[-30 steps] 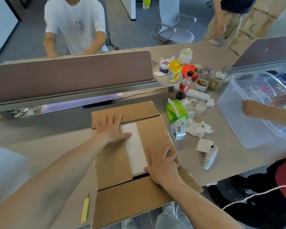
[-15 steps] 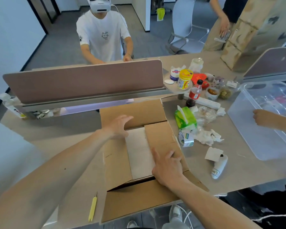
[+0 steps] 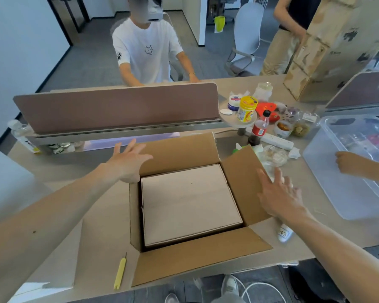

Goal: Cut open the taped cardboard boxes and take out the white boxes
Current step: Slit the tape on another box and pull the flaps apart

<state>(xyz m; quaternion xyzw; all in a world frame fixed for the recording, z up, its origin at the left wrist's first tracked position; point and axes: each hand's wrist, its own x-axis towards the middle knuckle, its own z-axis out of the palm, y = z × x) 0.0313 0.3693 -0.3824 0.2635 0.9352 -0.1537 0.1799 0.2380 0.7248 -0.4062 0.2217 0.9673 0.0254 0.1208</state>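
So, white box (image 3: 190, 202) is seen inside opened cardboard box (image 3: 195, 254), L hand (image 3: 129, 160) & R hand (image 3: 278, 195) splayed, nothing held.

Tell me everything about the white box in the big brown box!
The white box is a flat, pale rectangle with a smooth top, probably card, marked only by a tiny dark speck. It lies level inside the open cardboard box, filling nearly the whole opening. Only its top and a thin near edge show. The left hand and right hand are out at the flaps, not touching it.
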